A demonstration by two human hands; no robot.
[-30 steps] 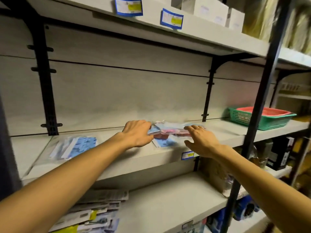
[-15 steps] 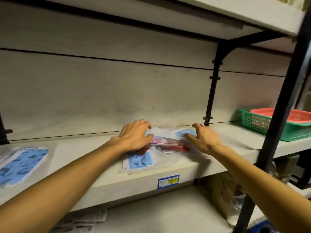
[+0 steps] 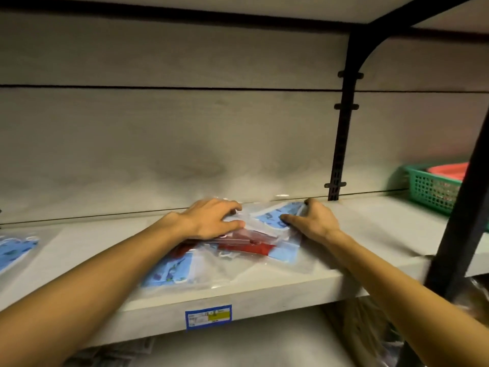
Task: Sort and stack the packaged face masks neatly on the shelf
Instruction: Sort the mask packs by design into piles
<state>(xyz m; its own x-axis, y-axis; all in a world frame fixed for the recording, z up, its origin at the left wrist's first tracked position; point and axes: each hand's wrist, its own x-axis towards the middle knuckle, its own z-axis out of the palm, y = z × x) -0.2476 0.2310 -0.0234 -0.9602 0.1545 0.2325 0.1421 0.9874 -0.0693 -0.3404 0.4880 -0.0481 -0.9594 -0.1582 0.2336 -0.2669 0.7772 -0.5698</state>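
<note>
- Head view, frame centre: left hand [image 3: 211,221] and right hand [image 3: 315,221], fingers flat, are pressing the mask packets [image 3: 238,247] — now fanned wider than a second ago.
- Packets are lying on the shelf [image 3: 357,234], unsorted — stacking is only starting.

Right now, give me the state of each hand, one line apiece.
Left hand: open, fingers fairly flat, pressing on the pile of packaged face masks.
Right hand: fingers on a blue mask packet; gripping or just pressing cannot be told.

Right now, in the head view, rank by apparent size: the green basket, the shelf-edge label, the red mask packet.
1. red mask packet, though partly covered
2. green basket, cut off by the post, so its place against the packet is unsure
3. shelf-edge label
</note>
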